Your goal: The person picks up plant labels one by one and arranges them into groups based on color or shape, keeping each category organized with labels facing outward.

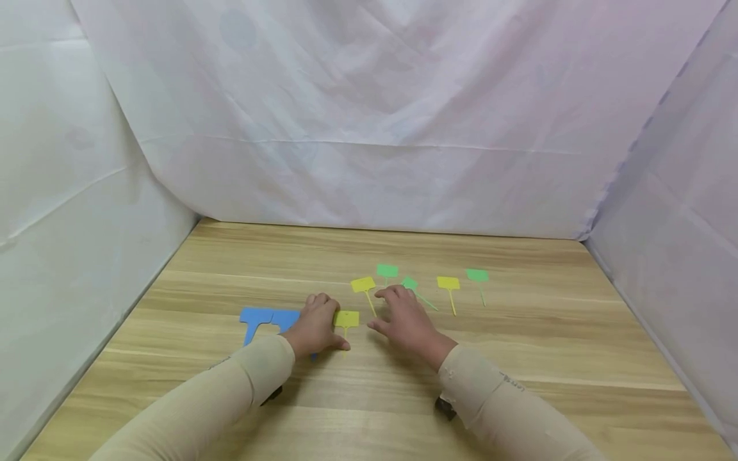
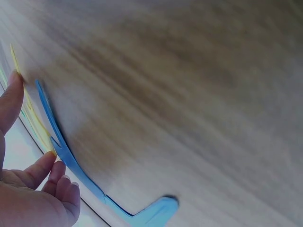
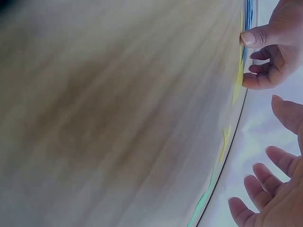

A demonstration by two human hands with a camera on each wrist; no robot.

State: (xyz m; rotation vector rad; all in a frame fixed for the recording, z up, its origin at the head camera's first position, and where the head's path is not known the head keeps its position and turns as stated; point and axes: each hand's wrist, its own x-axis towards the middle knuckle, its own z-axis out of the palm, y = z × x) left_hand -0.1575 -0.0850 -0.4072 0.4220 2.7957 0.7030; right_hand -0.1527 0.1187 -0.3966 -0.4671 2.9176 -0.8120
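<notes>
My left hand [image 1: 316, 325] is at a yellow T-shaped plant label [image 1: 347, 318] lying on the table. In the left wrist view its thumb touches the label's stem and its index fingertip is at the head. Left of this label lie two blue T-shaped labels [image 1: 255, 315] side by side, partly hidden by that hand. My right hand [image 1: 407, 320], fingers spread and holding nothing, hovers just right of a second yellow label [image 1: 363, 285]. A green label [image 1: 410, 283] slants out behind its fingers, and another green label [image 1: 387, 270] lies farther back.
Farther right lie a third yellow label [image 1: 448, 283] and a third green label [image 1: 477, 275]. The wood-grain table [image 1: 519, 384] is bounded by white cloth [image 1: 369, 186] at the back and both sides.
</notes>
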